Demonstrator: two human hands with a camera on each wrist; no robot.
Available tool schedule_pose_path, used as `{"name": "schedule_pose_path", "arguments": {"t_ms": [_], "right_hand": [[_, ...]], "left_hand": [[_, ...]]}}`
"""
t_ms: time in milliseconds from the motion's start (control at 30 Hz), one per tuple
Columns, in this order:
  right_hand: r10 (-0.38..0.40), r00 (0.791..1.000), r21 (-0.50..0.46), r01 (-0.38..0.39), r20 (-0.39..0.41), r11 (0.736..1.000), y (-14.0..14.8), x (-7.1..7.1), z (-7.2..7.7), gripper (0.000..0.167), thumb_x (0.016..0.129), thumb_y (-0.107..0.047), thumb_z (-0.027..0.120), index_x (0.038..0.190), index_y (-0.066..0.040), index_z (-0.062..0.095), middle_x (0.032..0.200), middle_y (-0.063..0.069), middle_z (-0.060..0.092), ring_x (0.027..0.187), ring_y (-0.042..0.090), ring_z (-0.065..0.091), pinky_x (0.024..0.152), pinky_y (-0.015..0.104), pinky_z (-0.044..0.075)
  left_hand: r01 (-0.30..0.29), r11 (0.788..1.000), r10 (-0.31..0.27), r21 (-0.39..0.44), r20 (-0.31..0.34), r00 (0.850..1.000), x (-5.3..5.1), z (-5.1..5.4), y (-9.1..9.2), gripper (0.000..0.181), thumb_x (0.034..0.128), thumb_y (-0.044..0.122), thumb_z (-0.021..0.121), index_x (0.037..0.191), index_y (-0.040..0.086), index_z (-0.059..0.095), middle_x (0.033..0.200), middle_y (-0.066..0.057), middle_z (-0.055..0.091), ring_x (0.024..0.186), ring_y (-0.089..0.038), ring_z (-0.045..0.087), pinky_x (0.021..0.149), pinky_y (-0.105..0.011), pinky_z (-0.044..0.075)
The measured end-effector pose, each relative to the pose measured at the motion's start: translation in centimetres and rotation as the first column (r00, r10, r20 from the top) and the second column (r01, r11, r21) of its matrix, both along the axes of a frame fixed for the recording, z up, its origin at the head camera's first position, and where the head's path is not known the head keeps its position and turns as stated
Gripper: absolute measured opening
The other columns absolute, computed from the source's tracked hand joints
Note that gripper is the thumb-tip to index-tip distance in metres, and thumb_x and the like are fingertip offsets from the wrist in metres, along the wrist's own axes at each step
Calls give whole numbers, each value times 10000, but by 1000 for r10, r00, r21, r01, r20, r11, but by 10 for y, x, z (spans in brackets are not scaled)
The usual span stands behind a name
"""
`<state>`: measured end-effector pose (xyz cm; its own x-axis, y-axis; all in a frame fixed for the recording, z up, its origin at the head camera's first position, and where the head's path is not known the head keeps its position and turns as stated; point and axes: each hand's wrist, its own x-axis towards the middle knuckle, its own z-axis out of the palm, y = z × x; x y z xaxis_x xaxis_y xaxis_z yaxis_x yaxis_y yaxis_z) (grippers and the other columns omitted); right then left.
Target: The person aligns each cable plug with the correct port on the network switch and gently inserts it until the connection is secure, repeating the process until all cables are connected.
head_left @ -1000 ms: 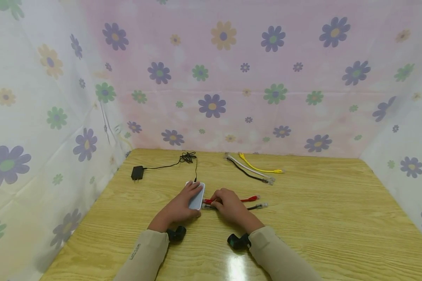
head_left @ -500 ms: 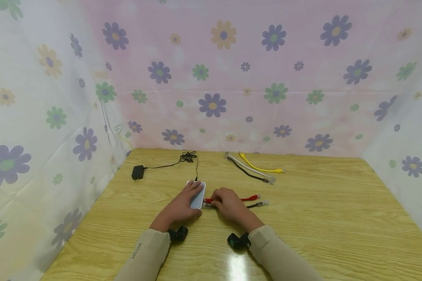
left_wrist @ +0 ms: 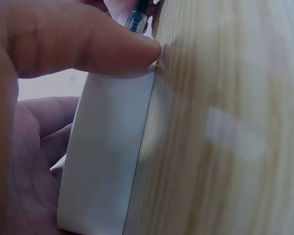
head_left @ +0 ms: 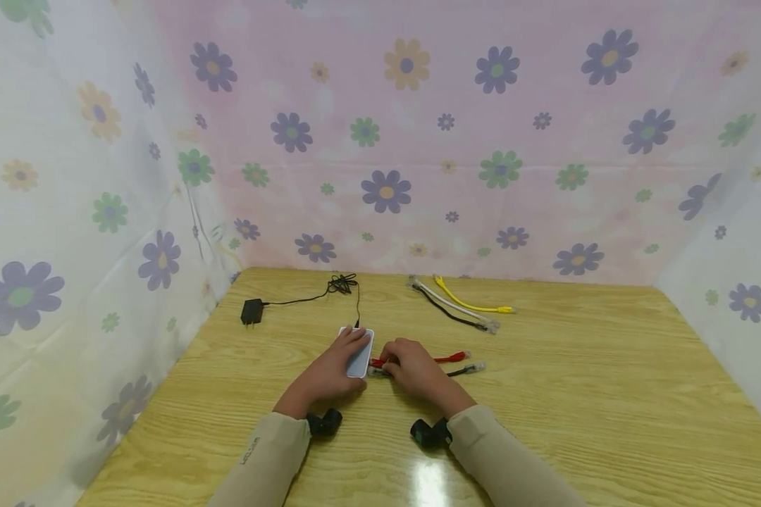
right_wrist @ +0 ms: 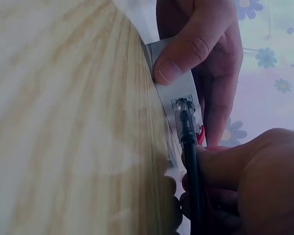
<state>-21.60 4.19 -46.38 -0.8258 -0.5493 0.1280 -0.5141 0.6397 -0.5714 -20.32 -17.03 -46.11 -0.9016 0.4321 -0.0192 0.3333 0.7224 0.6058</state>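
My left hand (head_left: 328, 370) holds a small white network switch (head_left: 359, 360) on the table, thumb (left_wrist: 112, 46) on its near side and fingers over its top. At the switch's right side, my right hand (head_left: 413, 370) pinches a red network cable (head_left: 452, 358) near its left plug. A black network cable (head_left: 468, 369) runs under that hand. In the right wrist view the black cable's clear plug (right_wrist: 185, 122) sits at a port in the switch's side. The red cable (right_wrist: 201, 134) shows just behind it; its plug is mostly hidden there.
A thin black lead runs from the switch's back to a coiled bundle (head_left: 342, 283) and a black power adapter (head_left: 251, 310). Behind, to the right, lie a yellow cable (head_left: 475, 307), a white cable (head_left: 449, 299) and another black cable (head_left: 447, 310). Flowered cloth walls surround the wooden table (head_left: 577, 394).
The head view has shifted slightly. Both hands keep their hold on the switch and the red cable, with hardly any visible movement.
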Motion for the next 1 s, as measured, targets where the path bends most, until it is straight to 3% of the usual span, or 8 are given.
{"name": "schedule_pose_path", "arguments": {"t_ms": [633, 1000], "right_hand": [[-13, 1000, -20, 13, 6, 1000, 0, 0, 1, 92, 932, -119, 630, 982, -124, 707, 881, 1, 606, 768, 115, 564, 701, 280, 476], [-32, 999, 26, 31, 3, 999, 0, 1, 2, 103, 935, -153, 632, 988, -138, 718, 882, -16, 614, 777, 110, 581, 709, 281, 487]], "left_hand": [[-12, 1000, 12, 6, -13, 1000, 0, -1, 3, 835, 794, 156, 696, 1533, 131, 310, 1618, -76, 218, 1513, -340, 61, 1086, -580, 318], [-17, 999, 17, 37, -4, 1000, 1, -2, 2, 846, 772, 166, 695, 1530, 143, 321, 1619, -63, 221, 1515, -332, 55, 1076, -582, 322]]}}
